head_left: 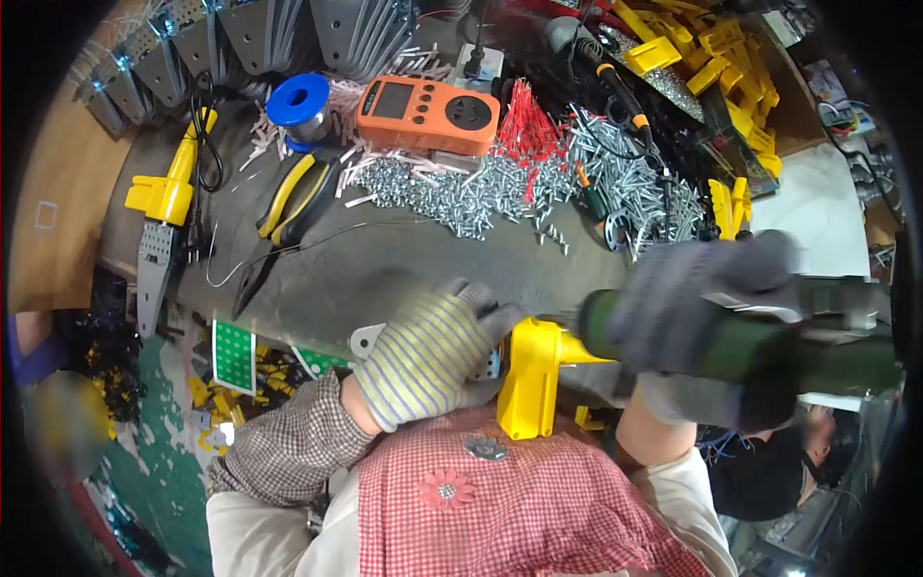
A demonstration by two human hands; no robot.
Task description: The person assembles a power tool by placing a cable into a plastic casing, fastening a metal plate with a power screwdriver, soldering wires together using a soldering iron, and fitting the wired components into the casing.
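Observation:
My left hand [433,356], in a grey and yellow striped glove, is closed around the metal end of a yellow plastic handle [531,380] at the table's front edge. A rounded grey plate end with a hole [365,340] shows beside the glove. My right hand [707,322], gloved and smeared by motion, is wrapped around a dark green electric screwdriver [750,358] lying roughly level. Its near end is close to the yellow handle; whether they touch I cannot tell. Behind my hands lie piles of silver screws [461,197].
Yellow-handled pliers [293,197] and a finished-looking yellow handle with grey plate [173,188] lie left. Behind stand a solder spool [299,106], an orange meter [428,113] and grey plates [255,34]. Red-sleeved pieces [529,125] and yellow parts [731,77] are right. A person [769,471] sits lower right.

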